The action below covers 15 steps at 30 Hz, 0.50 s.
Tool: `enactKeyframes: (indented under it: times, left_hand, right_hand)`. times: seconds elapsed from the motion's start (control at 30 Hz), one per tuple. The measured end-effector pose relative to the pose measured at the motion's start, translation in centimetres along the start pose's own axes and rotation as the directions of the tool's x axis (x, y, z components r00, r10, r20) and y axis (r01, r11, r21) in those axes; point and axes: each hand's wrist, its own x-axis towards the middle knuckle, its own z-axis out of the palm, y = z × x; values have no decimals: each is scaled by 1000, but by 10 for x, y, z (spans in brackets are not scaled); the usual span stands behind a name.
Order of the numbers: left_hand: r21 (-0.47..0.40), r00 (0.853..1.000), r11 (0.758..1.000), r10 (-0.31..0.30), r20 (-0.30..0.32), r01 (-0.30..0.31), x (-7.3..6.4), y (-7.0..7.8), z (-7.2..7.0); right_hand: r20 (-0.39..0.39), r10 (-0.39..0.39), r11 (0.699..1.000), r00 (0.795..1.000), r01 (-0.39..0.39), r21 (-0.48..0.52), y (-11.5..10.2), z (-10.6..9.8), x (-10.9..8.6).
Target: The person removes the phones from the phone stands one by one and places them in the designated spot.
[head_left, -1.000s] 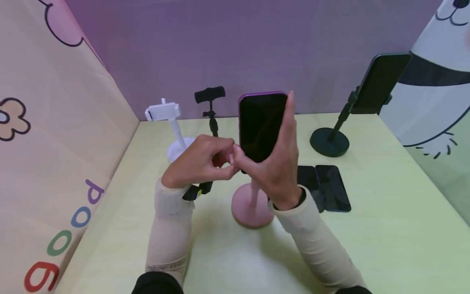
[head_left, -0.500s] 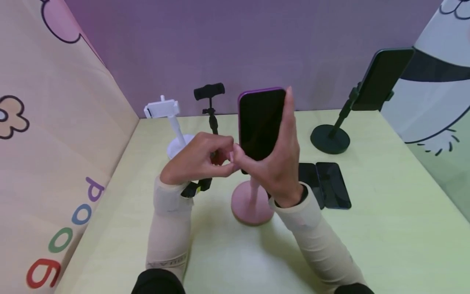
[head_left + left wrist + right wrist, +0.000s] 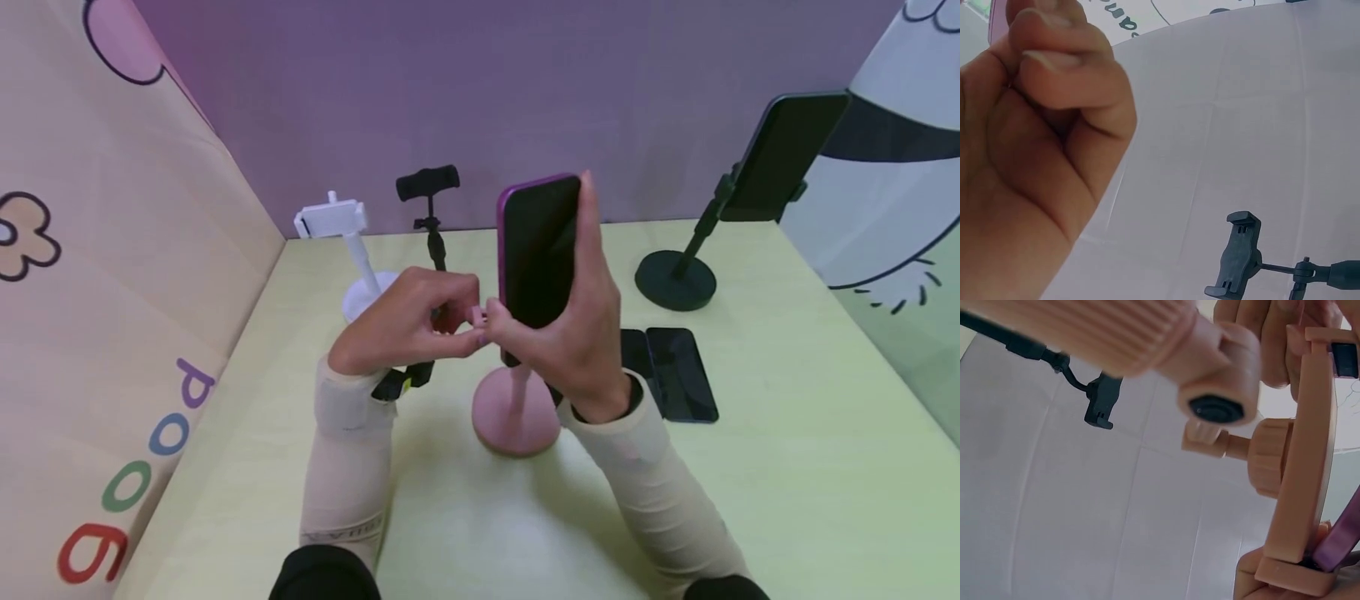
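A smartphone [image 3: 540,254] with a purple edge is held upright in my right hand [image 3: 573,354], its fingers along the far side and thumb across the lower front corner. My left hand [image 3: 405,325] pinches the end of a pink clamp [image 3: 477,317] between thumb and fingers. That clamp belongs to a pink phone stand [image 3: 516,417] whose round base sits on the table. Seen from the right wrist, the clamp bar [image 3: 1304,462] spans between both hands, and the phone's purple edge [image 3: 1341,534] tilts away from the bar, its lower end at the clamp's lower lip.
Behind my left hand stand a white phone stand [image 3: 333,221] and a black one [image 3: 427,183]. A black stand [image 3: 675,279] at the right holds another phone [image 3: 783,158]. Two dark phones, one of them the right-hand phone [image 3: 682,375], lie flat beside my right wrist.
My right hand has shifted slightly right with the phone, which has turned a little. The pink clamp end now shows between the hands. My left hand has hardly moved.
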Motion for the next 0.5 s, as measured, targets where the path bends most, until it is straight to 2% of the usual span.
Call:
enactKeyframes:
  times: [0.27,0.5]
  left_hand:
    - [67,999,997,-32,-10,33,0,3,1]
    - [146,999,989,-29,-34,34,3,8,3]
  right_hand:
    - [7,17,999,1000,-17,30,1,1,0]
    - [28,-4,1000,1000,4,-9,2,-1,0]
